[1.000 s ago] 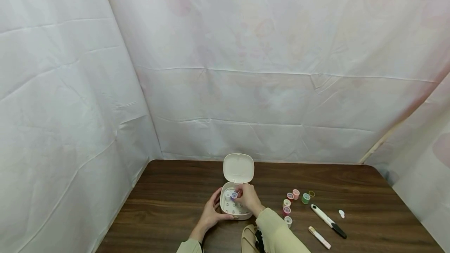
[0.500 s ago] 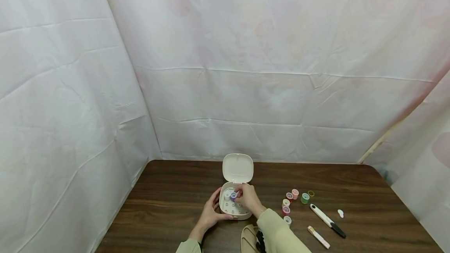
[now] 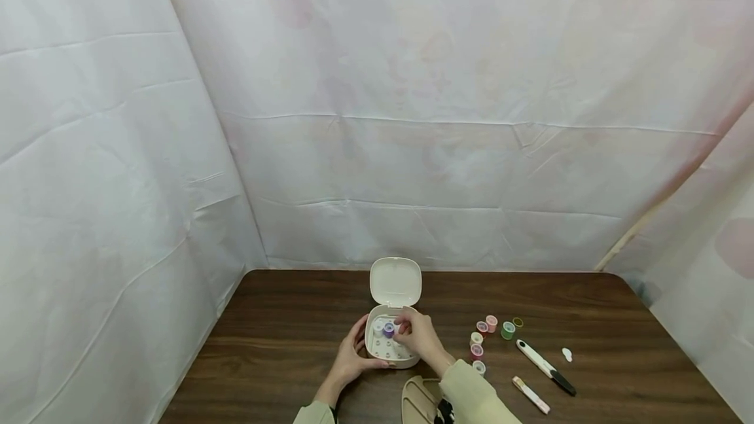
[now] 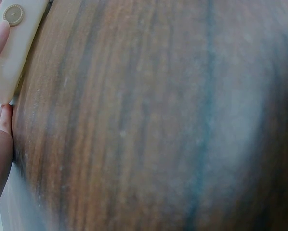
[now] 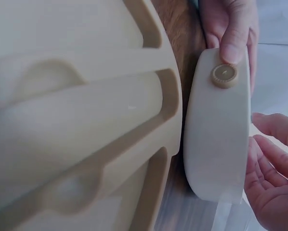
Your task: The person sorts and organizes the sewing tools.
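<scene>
A white sewing box (image 3: 391, 362) stands on the table with its hinged lid (image 3: 396, 281) raised; inside are rows of short pegs. My left hand (image 3: 349, 360) grips its left side, fingers along the wall and thumb at the front; in the right wrist view that thumb lies beside the round button (image 5: 225, 75). A purple thread spool (image 3: 389, 330) stands on a peg, beside a white spool (image 3: 378, 330). Just right of the purple spool, my right hand (image 3: 421, 337) hovers over the box with fingertips bent and apart from the spool.
Right of the box stand several thread spools, among them a green one (image 3: 508, 330) and a pink one (image 3: 491, 324). Farther right lie a white-and-black seam ripper-like tool (image 3: 545, 367), a pale stick (image 3: 531, 395) and a small white piece (image 3: 567, 354). A beige compartment tray (image 3: 415, 403) sits in front.
My right fingers have come off the purple spool and shifted slightly right; the spool stays in the box. The left hand keeps its hold. The whole view has drifted slightly.
</scene>
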`<state>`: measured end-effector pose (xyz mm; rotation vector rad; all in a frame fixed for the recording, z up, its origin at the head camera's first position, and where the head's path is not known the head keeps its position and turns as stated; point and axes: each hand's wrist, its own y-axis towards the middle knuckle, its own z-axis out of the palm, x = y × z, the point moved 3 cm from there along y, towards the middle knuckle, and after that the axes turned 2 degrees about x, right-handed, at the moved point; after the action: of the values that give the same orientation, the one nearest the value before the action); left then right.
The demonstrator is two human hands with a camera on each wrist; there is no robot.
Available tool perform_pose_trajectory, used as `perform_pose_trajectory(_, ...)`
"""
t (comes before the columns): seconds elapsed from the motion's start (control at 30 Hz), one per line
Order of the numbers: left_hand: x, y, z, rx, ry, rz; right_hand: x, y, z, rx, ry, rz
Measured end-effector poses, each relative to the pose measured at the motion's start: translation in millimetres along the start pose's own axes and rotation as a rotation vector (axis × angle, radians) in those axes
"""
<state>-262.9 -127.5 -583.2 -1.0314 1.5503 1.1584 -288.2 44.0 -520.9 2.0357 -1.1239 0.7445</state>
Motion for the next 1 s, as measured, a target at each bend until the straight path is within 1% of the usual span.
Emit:
perform_pose_trajectory(0.1, -2.4, -0.9, 0.3, -0.002, -0.004, -0.002, 1.9, -5.6, -4.0, 0.001, 0.006, 0.019)
perform_pose_trajectory(0.23, -18.0, -3.0, 1.6, -0.002, -0.007, -0.025, 4.9, -14.2, -10.6, -0.004, 0.026, 0.038)
perform_pose_trajectory(0.27, -18.9, -3.0, 1.5, -0.001, -0.006, -0.024, 6.2, -16.4, -12.8, -0.007, 0.037, 0.041)
perform_pose_trajectory(0.43, -18.2, -3.0, 1.3, 0.001, -0.001, -0.029, 10.9, -27.5, -24.2, -0.036, 0.076, 0.035)
perform_pose_trajectory(0.7, -18.6, -3.1, 1.5, 0.001, 0.002, -0.023, 12.8, -45.5, -38.5, -0.121, 0.054, 0.051)
perform_pose_trajectory(0.8, -19.8, -3.2, 1.5, 0.0, -0.007, -0.023, 12.1, -53.7, -42.7, -0.147, 0.071, 0.056)
perform_pose_trajectory(0.9, -20.8, -3.3, 1.7, 0.001, -0.011, -0.025, 10.8, -62.5, -46.9, -0.162, 0.11, 0.078)
perform_pose_trajectory(1.0, -21.3, -3.3, 2.1, 0.002, -0.009, -0.032, 9.2, -71.4, -51.2, -0.194, 0.151, 0.106)
